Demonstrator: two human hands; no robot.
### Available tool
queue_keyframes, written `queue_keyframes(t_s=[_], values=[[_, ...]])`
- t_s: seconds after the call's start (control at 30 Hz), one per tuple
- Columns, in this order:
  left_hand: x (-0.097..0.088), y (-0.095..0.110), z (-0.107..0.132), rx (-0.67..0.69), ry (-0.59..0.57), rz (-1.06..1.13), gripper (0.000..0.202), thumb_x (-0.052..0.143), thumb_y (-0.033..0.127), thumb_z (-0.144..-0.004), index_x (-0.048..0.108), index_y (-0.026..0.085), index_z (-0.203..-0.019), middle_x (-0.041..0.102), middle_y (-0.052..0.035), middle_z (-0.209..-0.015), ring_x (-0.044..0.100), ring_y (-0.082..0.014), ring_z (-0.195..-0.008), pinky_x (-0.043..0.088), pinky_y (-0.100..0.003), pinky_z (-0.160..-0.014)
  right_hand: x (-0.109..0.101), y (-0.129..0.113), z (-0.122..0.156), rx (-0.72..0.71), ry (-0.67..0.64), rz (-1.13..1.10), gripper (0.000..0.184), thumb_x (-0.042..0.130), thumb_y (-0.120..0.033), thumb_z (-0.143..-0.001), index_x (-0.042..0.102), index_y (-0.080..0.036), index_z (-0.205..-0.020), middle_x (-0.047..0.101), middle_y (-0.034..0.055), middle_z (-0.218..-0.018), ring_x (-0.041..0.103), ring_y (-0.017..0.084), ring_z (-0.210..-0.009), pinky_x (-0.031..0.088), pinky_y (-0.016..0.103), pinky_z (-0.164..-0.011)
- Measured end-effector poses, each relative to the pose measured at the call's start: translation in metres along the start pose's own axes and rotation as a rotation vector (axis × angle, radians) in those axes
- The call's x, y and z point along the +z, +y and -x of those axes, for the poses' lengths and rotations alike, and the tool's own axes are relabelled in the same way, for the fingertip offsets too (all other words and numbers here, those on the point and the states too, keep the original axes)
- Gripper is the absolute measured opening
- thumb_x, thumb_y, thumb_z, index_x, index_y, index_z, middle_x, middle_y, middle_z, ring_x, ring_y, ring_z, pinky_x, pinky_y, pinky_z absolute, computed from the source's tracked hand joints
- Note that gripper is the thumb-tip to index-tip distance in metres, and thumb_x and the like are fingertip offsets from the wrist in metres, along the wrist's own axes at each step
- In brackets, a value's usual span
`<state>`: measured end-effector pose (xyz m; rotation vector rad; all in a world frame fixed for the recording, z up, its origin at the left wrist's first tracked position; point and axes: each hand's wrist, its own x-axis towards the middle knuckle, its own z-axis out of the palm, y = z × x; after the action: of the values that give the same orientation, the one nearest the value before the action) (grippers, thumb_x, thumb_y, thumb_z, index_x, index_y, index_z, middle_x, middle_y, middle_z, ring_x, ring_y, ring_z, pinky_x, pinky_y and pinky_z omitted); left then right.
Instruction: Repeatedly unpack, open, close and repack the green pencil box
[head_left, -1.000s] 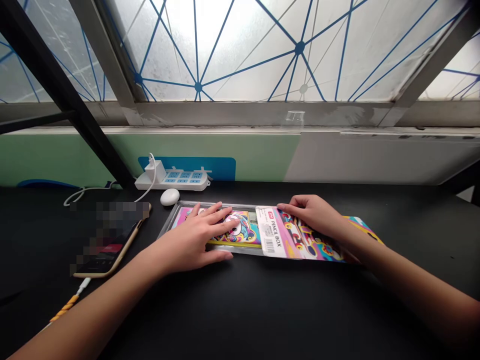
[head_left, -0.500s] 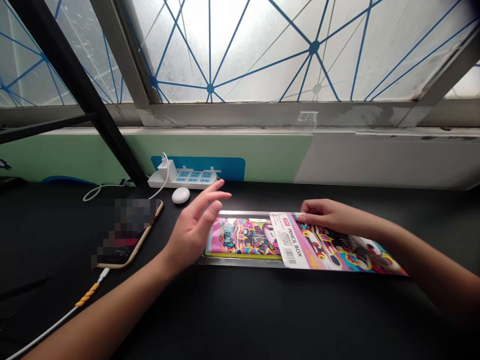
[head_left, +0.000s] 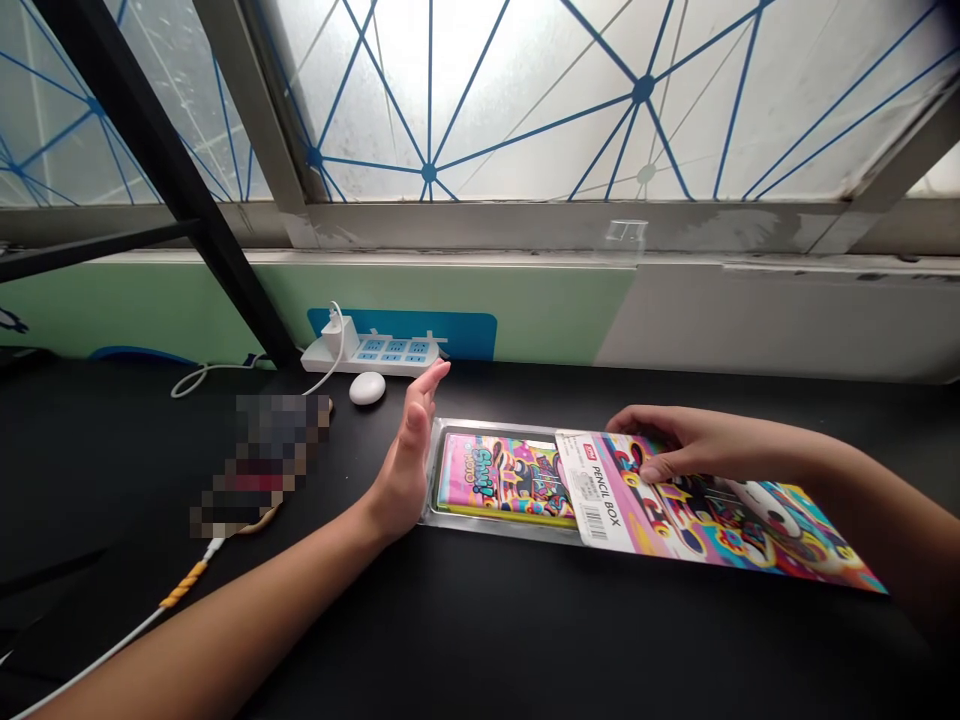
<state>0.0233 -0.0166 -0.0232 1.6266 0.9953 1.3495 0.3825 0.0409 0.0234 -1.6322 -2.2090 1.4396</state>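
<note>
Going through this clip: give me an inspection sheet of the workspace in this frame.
Surface: black tabletop.
Job's things: pencil box in a clear plastic tray; printed "PENCIL BOX" card lying partly over it.
Clutter: pixelated phone; white oval case.
Hands: left hand upright on its edge beside the tray; right hand on the card.
Cables: white cable with yellow wrap.
Surroundings: power strip; frosted window with blue lines.
</note>
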Motion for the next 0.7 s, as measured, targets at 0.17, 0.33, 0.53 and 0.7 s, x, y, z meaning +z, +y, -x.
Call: queue_keyframes(t_s=[0.17,0.33,0.53,0.7], values=[[-0.001,-0.001,-0.001,0.012,-0.008,0.028,0.07,0.011,0.07,-0.103,0.036,0.029,-0.154,0.028,-0.0034,-0.17,0.014,-0.0263,-0.16,0.013,-0.049,-0.129,0.015,-0.027,-0.007,0.017,0.124,0.166,0.072,0.082,-0.065,-0.066,0.068,-0.029,-0.127,0.073,0.0075,-0.127,0.067,0.037,-0.114,0.056,0.04,-0.09],[-0.001,-0.001,0.001,0.003,-0.014,0.039,0.071,0.01,0.07,-0.103,0.036,0.028,-0.154,0.029,-0.0037,-0.169,0.015,-0.0257,-0.16,0.014,-0.048,-0.129,0.032,-0.063,-0.03,-0.011,0.13,0.275,0.077,0.079,-0.071,-0.064,0.068,-0.028,-0.127,0.072,0.0089,-0.127,0.068,0.036,-0.112,0.056,0.038,-0.087],[-0.001,-0.002,0.0,-0.016,-0.01,0.014,0.072,0.006,0.07,-0.102,0.032,0.029,-0.155,0.026,-0.0045,-0.17,0.015,-0.0263,-0.16,0.018,-0.049,-0.128,0.057,-0.118,-0.065,-0.121,0.033,0.37,0.076,0.079,-0.067,-0.067,0.065,-0.026,-0.13,0.066,0.0104,-0.134,0.066,0.033,-0.113,0.053,0.037,-0.089],[-0.001,-0.004,-0.002,-0.098,0.009,0.101,0.061,0.02,0.065,-0.105,0.034,0.03,-0.154,0.031,-0.0052,-0.168,0.019,-0.0245,-0.159,0.021,-0.047,-0.128,0.08,-0.147,-0.079,-0.152,0.003,0.394,0.084,0.08,-0.063,-0.07,0.057,-0.023,-0.14,0.061,0.0129,-0.14,0.065,0.033,-0.115,0.052,0.036,-0.09]])
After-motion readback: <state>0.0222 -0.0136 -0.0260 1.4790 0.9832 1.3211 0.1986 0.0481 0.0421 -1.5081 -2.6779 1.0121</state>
